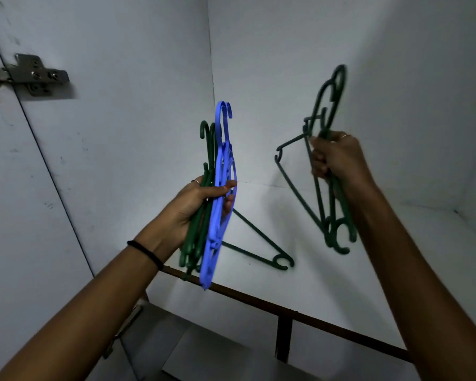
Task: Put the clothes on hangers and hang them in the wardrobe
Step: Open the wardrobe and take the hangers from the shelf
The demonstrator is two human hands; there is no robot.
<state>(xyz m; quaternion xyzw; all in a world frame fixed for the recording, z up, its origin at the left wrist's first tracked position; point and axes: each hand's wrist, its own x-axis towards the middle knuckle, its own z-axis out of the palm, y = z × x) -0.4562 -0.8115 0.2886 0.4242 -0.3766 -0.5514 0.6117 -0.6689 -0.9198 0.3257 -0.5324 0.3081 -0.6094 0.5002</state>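
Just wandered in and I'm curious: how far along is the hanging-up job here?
Early days. Nothing looks done: no clothes show anywhere, and none hang in the wardrobe. In hand: the left hand grips a bundle of blue hangers and green hangers; the right hand grips more dark green hangers. One green hanger lies on the shelf. Left: everything, dressing hangers and hanging them.

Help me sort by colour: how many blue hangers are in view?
2 by their hooks, blue hangers bunched with green hangers in the left hand. More blue ones may hide in the bunch.
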